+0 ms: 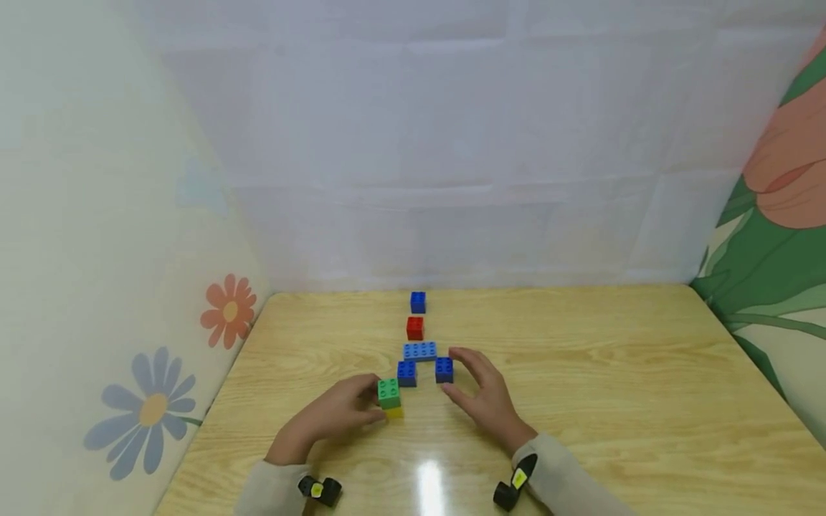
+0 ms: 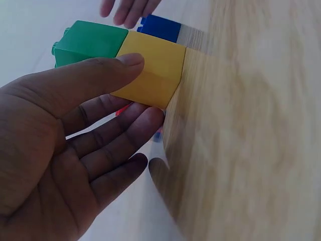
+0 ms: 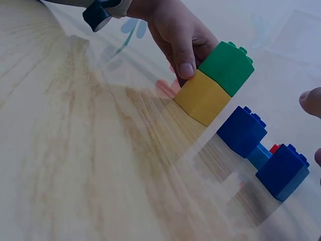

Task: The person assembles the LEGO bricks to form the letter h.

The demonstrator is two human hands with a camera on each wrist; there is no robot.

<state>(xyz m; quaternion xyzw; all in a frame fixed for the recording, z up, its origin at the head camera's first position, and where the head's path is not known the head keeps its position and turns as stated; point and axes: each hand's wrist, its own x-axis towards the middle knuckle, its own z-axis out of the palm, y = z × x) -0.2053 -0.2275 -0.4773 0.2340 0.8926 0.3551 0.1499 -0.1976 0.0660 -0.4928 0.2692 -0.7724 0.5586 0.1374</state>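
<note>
A green brick (image 1: 388, 393) sits on top of a yellow brick (image 2: 155, 68), and the pair stands on the table. My left hand (image 1: 345, 408) pinches this stack from the left, thumb on the yellow brick's near side and fingers behind. Around the right-hand dark blue brick (image 1: 444, 370), my right hand (image 1: 484, 394) has thumb and fingers spread; in the right wrist view its fingertips (image 3: 312, 102) are apart from the brick. Just left of it is another dark blue brick (image 1: 406, 373), between that brick and the stack.
Behind the two dark blue bricks lies a long light blue brick (image 1: 420, 350). Farther back stand a red brick (image 1: 415, 328) and one more blue brick (image 1: 418, 302), near the white back wall (image 1: 452, 236). All rest on a wooden table (image 1: 613, 373).
</note>
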